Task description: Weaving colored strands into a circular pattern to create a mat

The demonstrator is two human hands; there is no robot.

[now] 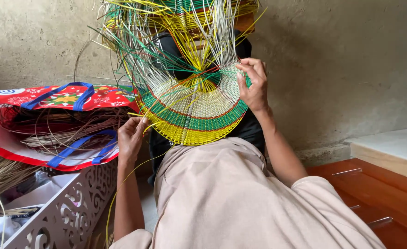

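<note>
A round woven disc (192, 110) of white, green, red and yellow strands stands upright over my lap, with many loose strands (166, 32) fanning up from it. My right hand (254, 83) grips the disc's upper right edge, fingers pinching the weave. My left hand (130, 136) holds the lower left rim and pinches a yellow strand (155, 122) that trails down past my arm. My knees under beige cloth (222, 193) support the disc from below.
A red bag with blue handles (60, 101), full of dry fibre strands, lies at the left on a white cut-out box (70, 207). A rough plaster wall (342, 60) is behind. At the right are a wooden bench (374, 193) and a pale slab (392, 147).
</note>
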